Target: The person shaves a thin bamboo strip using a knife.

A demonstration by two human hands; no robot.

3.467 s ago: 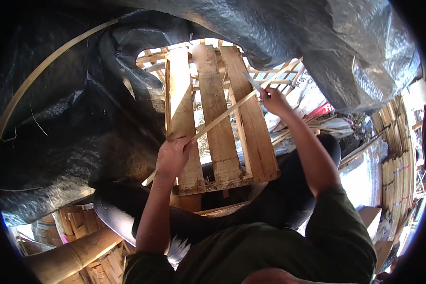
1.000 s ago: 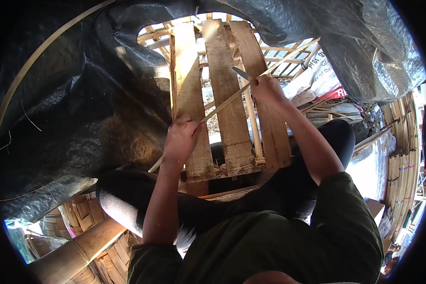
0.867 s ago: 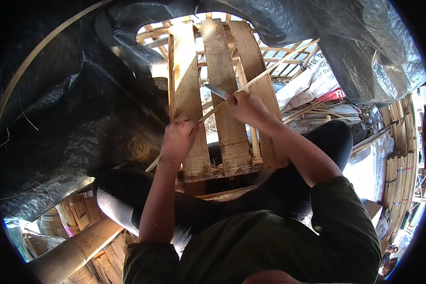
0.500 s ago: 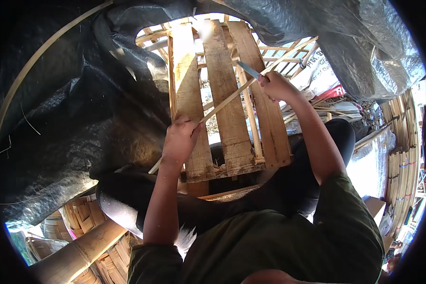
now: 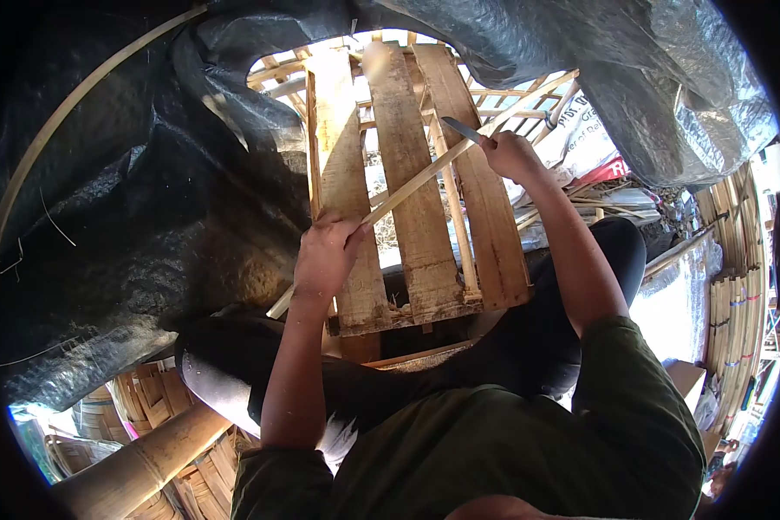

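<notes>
A long pale strip [image 5: 425, 178] runs diagonally over a slatted wooden stand [image 5: 414, 208]. Near the left slat, my left hand [image 5: 325, 253] is closed around the strip, whose lower end sticks out beside the wrist. My right hand [image 5: 509, 156] grips a knife [image 5: 463, 129] by its handle over the right slat. The blade points to the upper left and lies at or just above the strip; whether it touches cannot be made out. Beyond the right hand, the strip's far end reaches up to the right.
Dark plastic sheeting [image 5: 104, 217] hangs at the left and over the top. A thick bamboo pole [image 5: 143, 459] lies at the lower left. On the right are a printed sack [image 5: 585, 139] and bundled strips [image 5: 737, 321]. My bent legs flank the stand.
Along the strip, my right hand with the knife moved down toward my left hand, then back up to the right. My left hand has kept its hold on the strip.
</notes>
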